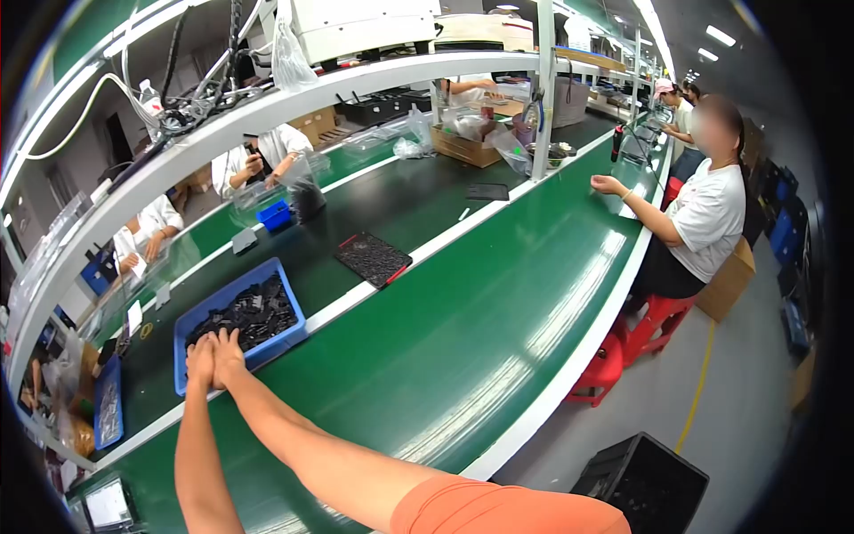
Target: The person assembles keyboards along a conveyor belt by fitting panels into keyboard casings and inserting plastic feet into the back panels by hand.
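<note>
Left hand and right hand are meeting at the blue rectangular plastic tray (can't tell the grip); heaped small black pieces are remaining inside.

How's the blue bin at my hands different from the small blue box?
The blue bin is larger than the small blue box. Your left hand and right hand are at the bin, apart from the box. The bin sits nearer; the box, farther off. Both are blue.

No readable words, numbers or signs, the red label on the bottle too small.
</note>
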`<move>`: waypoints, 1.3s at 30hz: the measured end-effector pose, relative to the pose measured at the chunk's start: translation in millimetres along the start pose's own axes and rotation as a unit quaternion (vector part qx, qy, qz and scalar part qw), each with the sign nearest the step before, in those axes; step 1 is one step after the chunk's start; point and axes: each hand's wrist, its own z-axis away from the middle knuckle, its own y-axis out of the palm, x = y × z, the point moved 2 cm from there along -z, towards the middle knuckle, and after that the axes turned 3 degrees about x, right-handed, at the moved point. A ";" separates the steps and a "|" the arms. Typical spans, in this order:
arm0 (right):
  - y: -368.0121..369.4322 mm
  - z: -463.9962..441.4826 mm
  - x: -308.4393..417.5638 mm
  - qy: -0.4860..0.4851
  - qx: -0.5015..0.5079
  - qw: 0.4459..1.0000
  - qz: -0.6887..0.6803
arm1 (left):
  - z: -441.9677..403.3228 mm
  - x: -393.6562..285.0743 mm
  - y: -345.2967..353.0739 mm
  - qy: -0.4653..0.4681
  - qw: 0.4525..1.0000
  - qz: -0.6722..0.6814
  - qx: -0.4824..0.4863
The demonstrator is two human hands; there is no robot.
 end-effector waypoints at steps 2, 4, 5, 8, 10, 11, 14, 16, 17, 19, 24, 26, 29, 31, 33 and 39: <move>-0.9 0.1 -0.3 -0.003 0.016 1.000 -0.006 | -1.8 -6.8 -1.1 -0.043 0.998 -0.019 0.030; -7.3 4.1 0.2 -0.010 0.034 0.999 0.004 | -3.7 -8.0 -2.1 -0.067 0.996 -0.025 0.049; -8.9 6.5 0.6 -0.010 0.038 0.999 0.003 | -4.3 -9.7 -1.2 -0.072 0.996 -0.028 0.054; -18.3 12.7 -1.4 -0.007 0.047 0.999 -0.005 | -4.5 -11.8 -0.4 -0.090 0.994 -0.031 0.062; -21.0 15.3 -2.4 -0.009 0.051 0.999 -0.013 | -4.1 -11.9 -1.1 -0.100 0.992 -0.032 0.068; -22.0 16.8 -2.9 0.004 0.046 0.999 -0.019 | -3.9 -11.5 -1.8 -0.105 0.991 -0.033 0.072; -28.9 23.8 -1.3 0.034 0.030 0.998 -0.032 | -1.7 -11.0 -5.3 -0.119 0.989 -0.031 0.077; -29.1 27.0 -0.4 0.045 0.015 0.999 -0.009 | 0.6 -11.2 -6.1 -0.124 0.989 -0.031 0.077; -29.0 27.2 -0.1 0.032 0.013 0.999 -0.016 | 2.1 -11.5 -6.1 -0.125 0.989 -0.031 0.077; -30.4 25.1 -3.6 0.053 0.003 0.998 -0.045 | 4.3 -13.7 -7.1 -0.131 0.988 -0.034 0.074; -32.5 17.8 -62.3 -0.046 0.063 0.997 0.028 | 23.5 -33.4 -9.4 -0.134 0.987 -0.057 0.060; -25.4 12.8 -87.9 -0.099 0.086 0.991 0.014 | 38.3 -48.3 -14.0 -0.116 0.987 -0.084 0.065; -32.4 17.8 -103.6 -0.123 0.121 0.985 -0.020 | 45.9 -53.7 -16.2 -0.111 0.985 -0.118 0.062; -20.6 5.0 -108.7 -0.119 0.113 0.982 -0.098 | 46.2 -51.9 -16.2 -0.105 0.984 -0.126 0.064; -21.2 2.6 -115.7 -0.101 0.091 0.973 -0.189 | 47.0 -52.1 -15.4 -0.109 0.983 -0.136 0.056; -13.8 6.3 -116.0 0.173 -0.150 0.973 -0.036 | 49.4 -57.4 -20.4 -0.089 0.981 -0.157 0.076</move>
